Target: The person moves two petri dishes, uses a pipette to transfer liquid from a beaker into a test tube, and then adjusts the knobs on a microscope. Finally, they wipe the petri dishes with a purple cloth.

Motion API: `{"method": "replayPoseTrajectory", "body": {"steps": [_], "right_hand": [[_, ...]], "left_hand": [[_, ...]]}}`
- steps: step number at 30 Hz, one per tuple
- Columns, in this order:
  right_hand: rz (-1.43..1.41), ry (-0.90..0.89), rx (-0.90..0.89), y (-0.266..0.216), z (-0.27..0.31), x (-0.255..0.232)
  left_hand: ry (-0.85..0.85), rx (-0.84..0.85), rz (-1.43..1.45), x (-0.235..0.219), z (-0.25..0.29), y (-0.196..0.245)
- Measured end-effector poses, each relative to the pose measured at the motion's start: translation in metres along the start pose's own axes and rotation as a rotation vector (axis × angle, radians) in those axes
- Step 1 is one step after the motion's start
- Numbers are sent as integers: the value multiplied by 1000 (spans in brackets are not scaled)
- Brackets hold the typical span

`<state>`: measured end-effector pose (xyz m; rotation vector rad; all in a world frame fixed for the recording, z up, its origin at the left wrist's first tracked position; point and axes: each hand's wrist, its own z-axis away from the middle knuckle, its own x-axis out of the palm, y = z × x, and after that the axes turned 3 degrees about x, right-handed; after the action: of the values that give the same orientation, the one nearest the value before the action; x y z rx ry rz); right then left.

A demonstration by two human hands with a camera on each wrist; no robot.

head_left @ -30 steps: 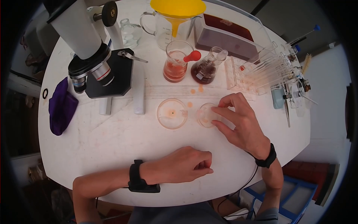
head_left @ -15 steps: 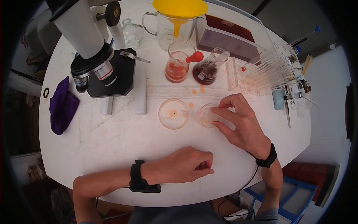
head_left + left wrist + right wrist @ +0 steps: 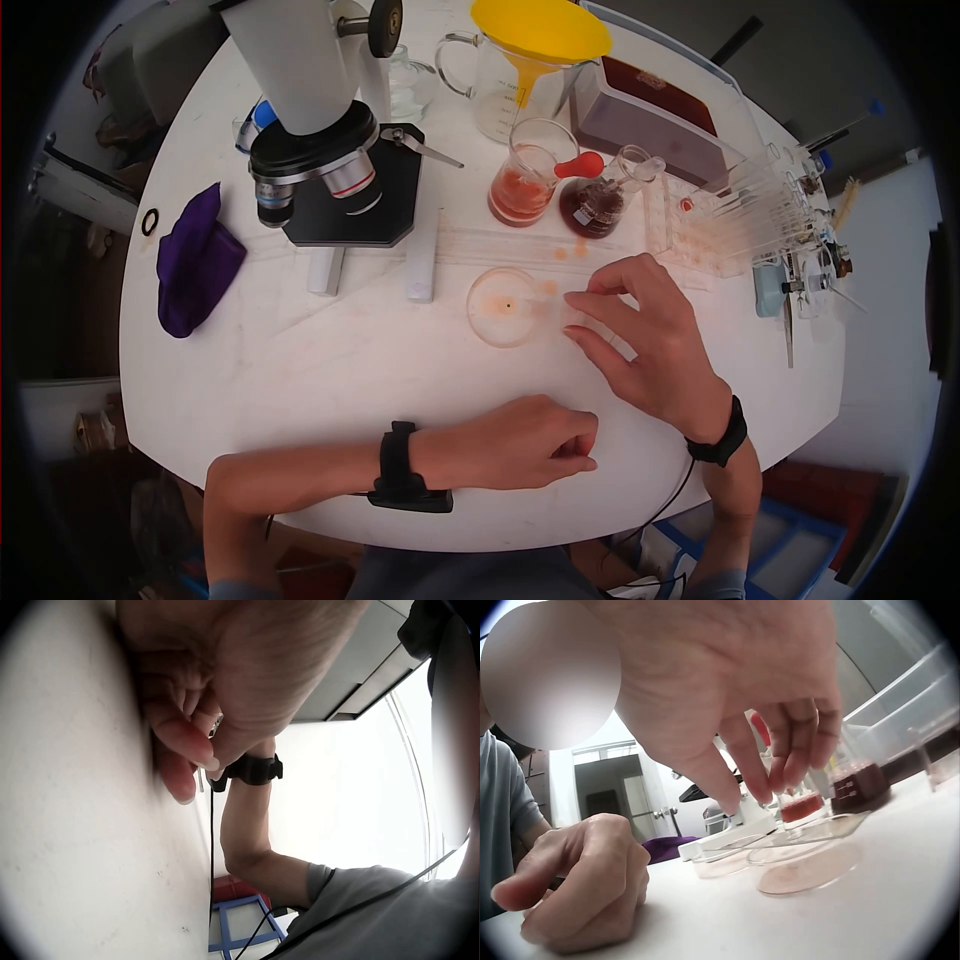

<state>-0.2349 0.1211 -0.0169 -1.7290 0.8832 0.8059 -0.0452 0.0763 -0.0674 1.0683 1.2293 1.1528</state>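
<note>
A shallow clear dish [image 3: 500,325] with a small dark dot lies on the table. A second clear dish [image 3: 810,871] is beside it in the right wrist view; the right hand [image 3: 655,345] mostly hides it in the head view. That hand is above the second dish, thumb and index fingertip apart; whether they touch the glass is unclear. The left hand [image 3: 510,443] rests on the table nearer the body, fingers loosely curled, holding nothing visible.
Behind the dishes are a beaker of red liquid [image 3: 518,198], a flask of dark liquid [image 3: 592,210] and a measuring jug [image 3: 495,110] with a yellow funnel [image 3: 545,32]. A microscope [image 3: 350,200] and purple cloth [image 3: 200,270] are left, a clear tube rack [image 3: 690,238] right.
The head view has turned, so the table's objects appear farther right. Against the dishes, the right hand has shifted left and covers more of the second dish. The left hand keeps its curled pose.
</note>
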Motion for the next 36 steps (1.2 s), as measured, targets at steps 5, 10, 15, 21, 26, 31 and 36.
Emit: {"method": "replayPoseTrajectory", "body": {"steps": [5, 10, 15, 21, 26, 31, 36], "right_hand": [[93, -47, -132, -20, -27, 26], [210, -89, -186, -20, -33, 35], [26, 23, -112, -18, -37, 37], [32, 49, -69, -17, -42, 38], [74, 58, -106, -20, -38, 40], [222, 100, -177, -24, -33, 35], [446, 9, -307, -22, -23, 44]], "left_hand": [[29, 33, 4, 3, 1, -5], [54, 94, 10, 5, 1, -9], [83, 111, -3, 6, 2, -8], [108, 130, -2, 7, 2, -9], [116, 133, -2, 8, 1, -11], [99, 107, 5, 8, -1, -11], [108, 135, 19, 10, -1, -13]]}}
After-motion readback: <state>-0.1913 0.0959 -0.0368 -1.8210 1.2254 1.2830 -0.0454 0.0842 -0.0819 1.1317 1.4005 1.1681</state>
